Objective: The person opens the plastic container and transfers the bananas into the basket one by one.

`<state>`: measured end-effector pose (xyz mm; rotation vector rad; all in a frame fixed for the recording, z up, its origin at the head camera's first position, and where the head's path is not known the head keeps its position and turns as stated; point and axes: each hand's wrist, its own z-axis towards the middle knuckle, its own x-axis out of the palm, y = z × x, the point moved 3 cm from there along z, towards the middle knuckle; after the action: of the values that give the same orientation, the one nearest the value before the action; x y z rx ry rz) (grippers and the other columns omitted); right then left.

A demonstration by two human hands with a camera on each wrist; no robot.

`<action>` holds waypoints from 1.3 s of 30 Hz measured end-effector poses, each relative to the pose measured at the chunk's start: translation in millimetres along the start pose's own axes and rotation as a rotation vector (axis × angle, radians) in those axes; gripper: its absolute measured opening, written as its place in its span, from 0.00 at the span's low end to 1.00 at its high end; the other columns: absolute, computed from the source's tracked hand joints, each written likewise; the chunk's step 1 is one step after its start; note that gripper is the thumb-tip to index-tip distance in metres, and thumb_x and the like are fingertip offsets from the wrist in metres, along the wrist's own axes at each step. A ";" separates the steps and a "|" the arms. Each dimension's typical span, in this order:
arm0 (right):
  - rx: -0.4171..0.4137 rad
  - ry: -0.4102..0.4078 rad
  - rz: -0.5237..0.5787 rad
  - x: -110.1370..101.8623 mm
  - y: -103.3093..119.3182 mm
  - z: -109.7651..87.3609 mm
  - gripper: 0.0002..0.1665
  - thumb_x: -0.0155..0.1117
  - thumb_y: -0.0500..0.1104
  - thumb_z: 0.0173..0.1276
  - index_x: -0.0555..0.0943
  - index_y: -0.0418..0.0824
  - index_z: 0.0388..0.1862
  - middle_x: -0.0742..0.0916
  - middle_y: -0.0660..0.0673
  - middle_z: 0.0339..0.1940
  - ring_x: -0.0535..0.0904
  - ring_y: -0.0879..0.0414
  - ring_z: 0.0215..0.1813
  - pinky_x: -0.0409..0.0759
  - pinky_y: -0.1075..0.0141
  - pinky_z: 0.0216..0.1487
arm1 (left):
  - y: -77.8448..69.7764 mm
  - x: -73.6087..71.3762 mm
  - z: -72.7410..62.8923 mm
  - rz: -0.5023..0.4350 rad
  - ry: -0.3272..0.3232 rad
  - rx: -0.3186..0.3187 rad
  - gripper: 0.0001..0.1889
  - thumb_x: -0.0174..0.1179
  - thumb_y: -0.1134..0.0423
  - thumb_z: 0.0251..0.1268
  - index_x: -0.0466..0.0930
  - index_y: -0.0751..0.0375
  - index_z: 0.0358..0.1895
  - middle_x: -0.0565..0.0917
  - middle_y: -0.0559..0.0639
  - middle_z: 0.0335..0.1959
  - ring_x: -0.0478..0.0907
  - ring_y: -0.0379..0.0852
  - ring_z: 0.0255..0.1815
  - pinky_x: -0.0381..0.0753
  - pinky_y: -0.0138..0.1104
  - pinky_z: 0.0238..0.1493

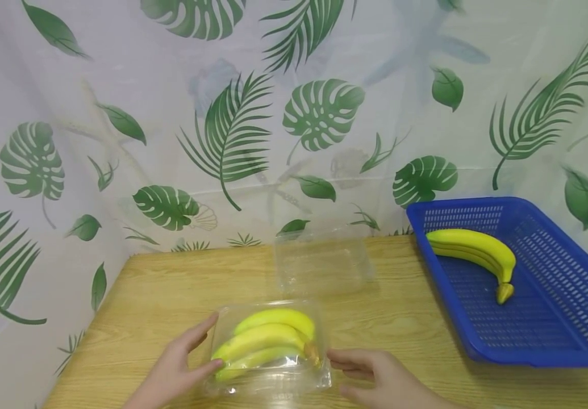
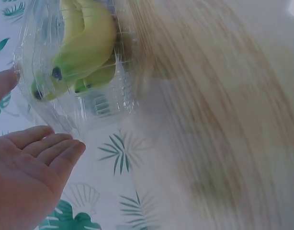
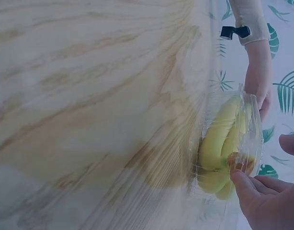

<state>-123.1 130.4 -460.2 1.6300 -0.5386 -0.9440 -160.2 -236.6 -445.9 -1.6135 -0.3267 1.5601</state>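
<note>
A clear plastic clamshell box [image 1: 273, 383] lies on the table with a bunch of yellow bananas [image 1: 268, 341] inside. At its left end is my left hand [image 1: 178, 355], thumb at the front corner and fingers toward the back corner. The left wrist view shows those fingers [image 2: 61, 148] straight along the box's end, palm showing. My right hand [image 1: 380, 372] is at the opposite end, its fingertips right at the box wall near the banana stem. In the right wrist view the right thumb [image 3: 290, 143] stands apart from the fingers.
Behind the box stands another clear plastic box [image 1: 324, 267], nearly see-through. A blue plastic basket [image 1: 452, 307] is at the right, holding a second bunch of bananas [image 1: 478, 247]. The wooden table [image 1: 401, 324] meets a leaf-printed sheet [image 1: 253, 182] at the back and left.
</note>
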 end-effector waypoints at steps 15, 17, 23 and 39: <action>-0.065 -0.113 -0.029 -28.2 -13.2 -20.4 0.34 0.67 0.41 0.78 0.71 0.20 0.72 0.80 0.22 0.70 0.78 0.77 0.63 0.81 0.79 0.62 | -23.5 30.3 20.3 0.055 -0.008 -0.002 0.44 0.73 0.51 0.68 0.64 0.67 0.80 0.68 0.65 0.80 0.70 0.71 0.78 0.72 0.64 0.75; -0.042 -0.114 -0.014 -31.0 -14.3 -23.0 0.34 0.66 0.41 0.79 0.71 0.20 0.73 0.79 0.22 0.71 0.77 0.79 0.63 0.81 0.80 0.62 | -26.1 33.2 23.1 0.051 -0.007 -0.013 0.44 0.73 0.51 0.68 0.64 0.66 0.81 0.68 0.63 0.81 0.69 0.69 0.79 0.70 0.63 0.77; 0.020 -0.113 -0.002 -40.9 -17.5 -30.1 0.34 0.64 0.39 0.80 0.69 0.18 0.74 0.77 0.21 0.72 0.84 0.66 0.66 0.88 0.65 0.64 | -32.7 41.8 31.6 0.043 0.000 -0.026 0.44 0.73 0.51 0.68 0.63 0.64 0.81 0.67 0.62 0.82 0.67 0.68 0.81 0.66 0.62 0.80; 0.130 -0.149 0.083 -57.2 -24.1 -42.7 0.38 0.61 0.43 0.83 0.62 0.20 0.79 0.70 0.21 0.78 0.72 0.27 0.75 0.87 0.63 0.66 | -39.5 62.4 48.6 0.040 -0.005 -0.014 0.46 0.72 0.48 0.68 0.61 0.62 0.83 0.66 0.61 0.82 0.67 0.67 0.81 0.66 0.61 0.80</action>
<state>-124.7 205.6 -463.5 1.6475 -0.7777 -0.9905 -178.7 -150.6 -454.6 -1.6359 -0.3100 1.5961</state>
